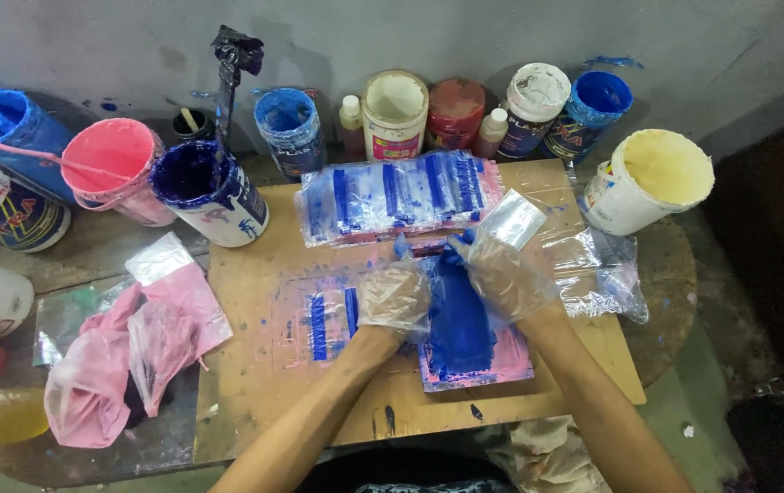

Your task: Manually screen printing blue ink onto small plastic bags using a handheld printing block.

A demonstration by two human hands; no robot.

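Both forearms reach up from the near edge, gloved. Left hand [394, 294] curled palm-down, fingers half closed, pressing the left edge of the blue-inked screen frame [465, 333] on the wooden board [255, 365]. Right hand [501, 274] loosely closed, pinching a clear plastic bag [512, 219] at the frame's far end. Just beyond the hands: stack of blue-striped bags [396, 196]. Farther: row of paint tubs, blue [209, 187], pink [118, 164]

I see blue-coated pink flat printing pad [465, 338], blue-striped clear plastic bag stack [396, 196], pink round paint bucket [118, 169], pale yellow round paint bucket [652, 178], tan wooden board [255, 365].
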